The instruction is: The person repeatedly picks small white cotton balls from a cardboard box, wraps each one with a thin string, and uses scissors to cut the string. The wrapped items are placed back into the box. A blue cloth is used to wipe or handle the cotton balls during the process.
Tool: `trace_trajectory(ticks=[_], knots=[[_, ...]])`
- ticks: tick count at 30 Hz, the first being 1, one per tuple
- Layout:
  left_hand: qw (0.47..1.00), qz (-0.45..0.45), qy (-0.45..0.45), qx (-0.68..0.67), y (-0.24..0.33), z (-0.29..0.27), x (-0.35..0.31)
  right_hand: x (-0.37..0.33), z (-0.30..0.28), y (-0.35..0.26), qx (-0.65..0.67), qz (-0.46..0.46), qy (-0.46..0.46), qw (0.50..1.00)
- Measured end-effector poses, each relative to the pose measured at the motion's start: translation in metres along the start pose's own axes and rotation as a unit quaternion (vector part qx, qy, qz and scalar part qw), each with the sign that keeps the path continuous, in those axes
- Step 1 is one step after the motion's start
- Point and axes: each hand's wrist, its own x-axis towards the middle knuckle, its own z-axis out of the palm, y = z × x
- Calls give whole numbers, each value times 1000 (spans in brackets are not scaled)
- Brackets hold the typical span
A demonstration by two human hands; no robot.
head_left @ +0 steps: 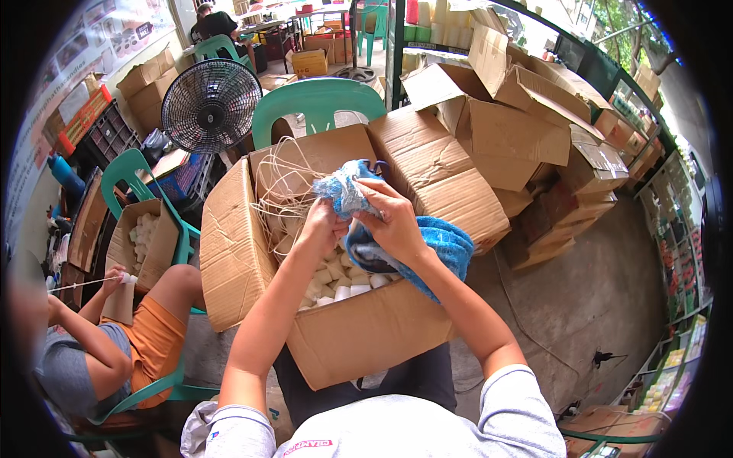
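Note:
A blue and grey fuzzy cloth (pixel 347 189) is bunched up above the open cardboard box (pixel 366 336) in front of me. My left hand (pixel 327 223) is closed on its lower left side. With fingers and thumb, my right hand (pixel 393 220) grips the bunch from the right. The rest of the cloth hangs below my right wrist, over the box's right edge. Inside the box lie many small white and cream candle-like cylinders (pixel 341 292). Loose pale strings (pixel 286 179), like wicks, stick up at its far left. What the bunched cloth encloses, if anything, is hidden.
At left, a seated person in orange shorts (pixel 156 336) holds a white string and small white piece, beside another box of cylinders (pixel 143 243). A green chair (pixel 317 103) and black fan (pixel 211 105) stand ahead. Cardboard boxes (pixel 519 133) are piled at far right.

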Motion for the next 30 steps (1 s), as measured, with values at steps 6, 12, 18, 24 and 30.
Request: trace_trajectory(ticks=[6, 12, 18, 24, 30], knots=[[996, 67, 50, 25, -9, 11, -9, 19, 11, 1, 82, 102, -45, 990], [986, 82, 31, -140, -19, -19, 17, 38, 17, 8, 157, 143, -51, 976], [977, 72, 59, -194, -9, 4, -8, 24, 51, 0, -118, -8, 74, 990], [980, 197, 39, 10, -13, 1, -6, 29, 53, 27, 171, 156, 146, 962], [988, 115, 3, -106, -9, 11, -4, 19, 39, 29, 243, 144, 119, 952]])
